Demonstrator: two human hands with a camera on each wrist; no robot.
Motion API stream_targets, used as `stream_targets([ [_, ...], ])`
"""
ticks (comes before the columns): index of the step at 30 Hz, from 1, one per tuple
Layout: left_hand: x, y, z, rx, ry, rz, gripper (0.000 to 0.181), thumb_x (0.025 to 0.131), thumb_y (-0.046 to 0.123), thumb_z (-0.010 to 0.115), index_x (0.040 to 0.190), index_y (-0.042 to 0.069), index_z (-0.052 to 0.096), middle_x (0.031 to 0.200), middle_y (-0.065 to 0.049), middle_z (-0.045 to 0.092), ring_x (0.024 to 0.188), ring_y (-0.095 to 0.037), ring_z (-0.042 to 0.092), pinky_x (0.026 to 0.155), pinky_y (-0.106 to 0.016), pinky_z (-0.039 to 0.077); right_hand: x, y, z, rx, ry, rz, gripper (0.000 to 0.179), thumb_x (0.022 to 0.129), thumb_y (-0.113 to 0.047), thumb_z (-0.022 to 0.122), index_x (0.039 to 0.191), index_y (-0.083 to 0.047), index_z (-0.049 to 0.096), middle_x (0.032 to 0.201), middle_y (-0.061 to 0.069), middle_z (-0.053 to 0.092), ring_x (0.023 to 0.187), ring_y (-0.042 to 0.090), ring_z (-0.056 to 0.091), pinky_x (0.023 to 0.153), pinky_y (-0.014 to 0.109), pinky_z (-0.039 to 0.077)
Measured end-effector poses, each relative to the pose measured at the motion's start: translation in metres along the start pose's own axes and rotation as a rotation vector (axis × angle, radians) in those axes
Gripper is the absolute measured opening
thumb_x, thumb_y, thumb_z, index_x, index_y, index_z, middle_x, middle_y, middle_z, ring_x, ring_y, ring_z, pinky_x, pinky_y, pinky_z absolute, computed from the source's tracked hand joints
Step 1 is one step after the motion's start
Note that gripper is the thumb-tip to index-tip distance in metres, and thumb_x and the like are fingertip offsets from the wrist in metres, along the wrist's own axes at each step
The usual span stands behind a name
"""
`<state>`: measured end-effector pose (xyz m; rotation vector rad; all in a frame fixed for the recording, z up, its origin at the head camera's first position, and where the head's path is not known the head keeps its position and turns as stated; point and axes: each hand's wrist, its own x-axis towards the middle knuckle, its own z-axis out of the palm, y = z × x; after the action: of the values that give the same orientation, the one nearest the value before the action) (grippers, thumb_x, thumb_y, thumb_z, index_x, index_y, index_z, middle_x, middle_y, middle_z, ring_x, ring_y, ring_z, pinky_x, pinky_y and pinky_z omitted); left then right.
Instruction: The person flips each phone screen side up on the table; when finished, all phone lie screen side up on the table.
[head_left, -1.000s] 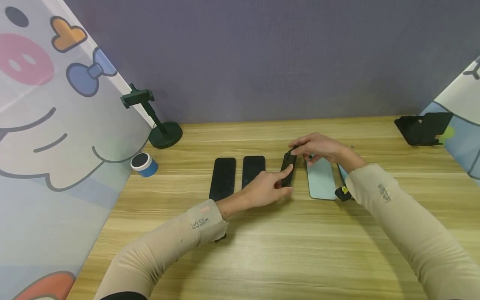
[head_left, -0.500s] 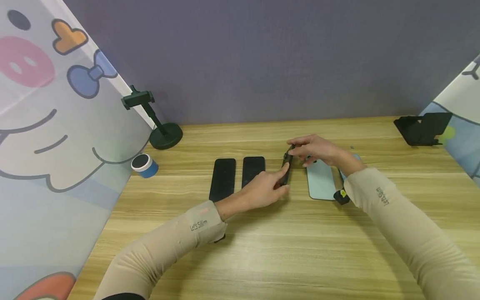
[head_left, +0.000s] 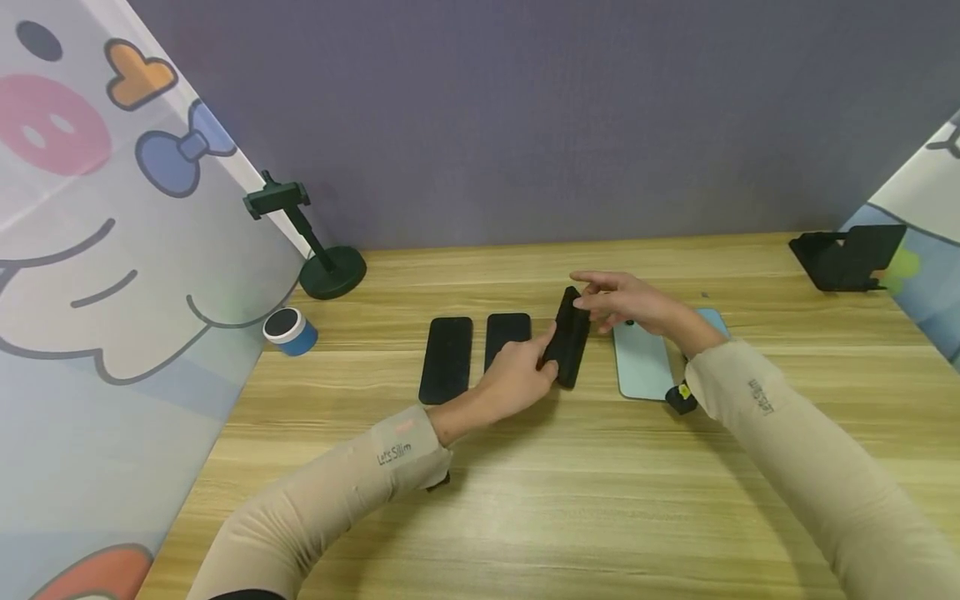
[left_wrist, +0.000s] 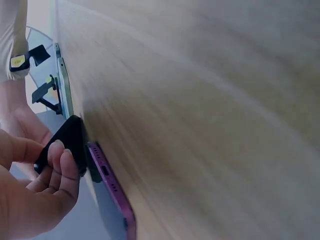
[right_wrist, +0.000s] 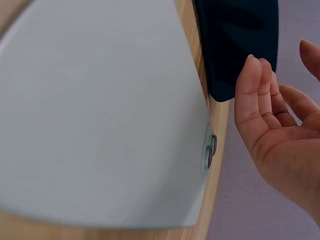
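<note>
A black phone [head_left: 572, 342] stands tilted on edge over the table, its dark face showing in the head view. My left hand [head_left: 517, 375] grips its left edge; in the left wrist view curled fingers [left_wrist: 57, 160] overlap the phone [left_wrist: 72, 137]. At its right side is my right hand [head_left: 626, 302], index finger extended past the top. The right wrist view shows that hand's relaxed fingers [right_wrist: 255, 82] right at the phone's dark surface [right_wrist: 235, 45]. Just right lies a pale green phone [head_left: 643, 362], camera side up. Two dark phones [head_left: 446, 358] lie to the left, one partly behind my left hand.
A blue phone [head_left: 712, 318] lies partly under my right wrist. At the back left stand a dark green phone stand [head_left: 330, 271] and a blue-and-white jar [head_left: 291, 332]. A black folding stand [head_left: 847, 258] sits at the back right, before the grey partition [head_left: 555, 125].
The black phone has turned over from its camera side through its edge to its dark face, shifting slightly left. My left hand moved left with it; the right fingers have loosened and straightened.
</note>
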<state>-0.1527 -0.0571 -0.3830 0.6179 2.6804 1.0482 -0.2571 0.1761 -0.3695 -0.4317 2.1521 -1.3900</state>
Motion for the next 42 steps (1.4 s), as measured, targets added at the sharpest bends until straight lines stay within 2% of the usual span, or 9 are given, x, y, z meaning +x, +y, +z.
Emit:
stream_targets([
  [5,0.002,-0.004,0.000,-0.140,0.060,-0.069,0.058,0.102,0.015,0.053,0.156,0.010,0.034,0.059,-0.004,0.058,0.039,-0.012,0.041,0.042,-0.021,0.033,-0.009,0.004,-0.004,0.010,0.008,0.034,0.074,0.101,-0.034,0.060,0.162,-0.015,0.022,0.124,0.016,0.049,0.088,0.024,0.060,0.072,0.038,0.058],
  [10,0.004,-0.006,0.001,-0.427,0.090,-0.181,0.058,0.102,0.015,0.055,0.156,0.011,0.036,0.083,-0.016,0.072,0.065,-0.018,0.067,0.059,-0.024,0.051,-0.018,0.005,-0.005,-0.002,-0.016,0.096,0.075,0.103,-0.033,0.058,0.162,-0.012,0.017,0.132,0.023,0.048,0.089,0.025,0.062,0.071,0.037,0.059],
  [13,0.005,-0.007,0.003,-0.585,0.109,-0.235,0.059,0.102,0.014,0.056,0.157,0.012,0.035,0.089,-0.018,0.071,0.071,-0.015,0.068,0.070,-0.026,0.058,-0.021,0.006,-0.002,-0.003,-0.047,0.130,0.078,0.103,-0.034,0.057,0.163,-0.012,0.012,0.141,0.025,0.045,0.087,0.023,0.064,0.070,0.036,0.060],
  [16,0.007,-0.008,0.004,-0.670,0.131,-0.242,0.059,0.102,0.013,0.056,0.157,0.012,0.034,0.089,-0.020,0.070,0.068,-0.012,0.065,0.071,-0.026,0.058,-0.022,0.007,0.001,0.008,-0.069,0.144,0.081,0.103,-0.035,0.057,0.163,-0.012,0.007,0.148,0.027,0.043,0.086,0.020,0.065,0.069,0.035,0.060],
  [21,0.007,-0.009,0.005,-0.718,0.147,-0.205,0.059,0.102,0.013,0.057,0.157,0.015,0.035,0.086,-0.013,0.069,0.071,-0.012,0.064,0.074,-0.027,0.058,-0.021,0.007,0.006,0.077,-0.050,0.139,0.086,0.102,-0.035,0.059,0.163,-0.013,0.003,0.147,0.028,0.045,0.087,0.019,0.066,0.069,0.035,0.060],
  [27,0.005,-0.005,0.005,-0.735,0.125,-0.157,0.064,0.102,0.012,0.056,0.160,0.020,0.028,0.085,-0.006,0.066,0.074,-0.012,0.065,0.078,-0.030,0.058,-0.020,0.007,0.009,0.139,0.003,0.092,0.088,0.100,-0.031,0.063,0.163,-0.016,0.004,0.130,0.017,0.049,0.090,0.020,0.064,0.068,0.035,0.060],
  [36,0.005,-0.005,-0.001,-0.705,0.033,-0.150,0.073,0.102,0.014,0.058,0.162,0.021,0.018,0.084,-0.004,0.066,0.094,-0.039,0.069,0.083,-0.036,0.059,-0.024,0.007,0.008,0.203,0.051,0.031,0.086,0.099,-0.019,0.065,0.164,-0.017,0.008,0.119,0.009,0.048,0.085,0.019,0.061,0.062,0.028,0.058],
  [38,0.005,-0.006,-0.002,-0.682,0.012,-0.141,0.074,0.102,0.015,0.058,0.162,0.020,0.016,0.084,-0.006,0.066,0.096,-0.041,0.068,0.083,-0.035,0.059,-0.025,0.007,0.008,0.198,0.054,0.023,0.087,0.099,-0.018,0.065,0.164,-0.018,0.008,0.118,0.008,0.047,0.085,0.019,0.061,0.062,0.028,0.058],
  [42,0.005,-0.009,-0.002,-0.637,-0.008,-0.128,0.075,0.102,0.017,0.059,0.162,0.023,0.015,0.093,-0.020,0.067,0.097,-0.040,0.068,0.084,-0.036,0.058,-0.026,0.007,0.008,0.178,0.068,0.010,0.087,0.098,-0.018,0.066,0.164,-0.018,0.008,0.117,0.008,0.046,0.085,0.019,0.060,0.063,0.030,0.058],
])
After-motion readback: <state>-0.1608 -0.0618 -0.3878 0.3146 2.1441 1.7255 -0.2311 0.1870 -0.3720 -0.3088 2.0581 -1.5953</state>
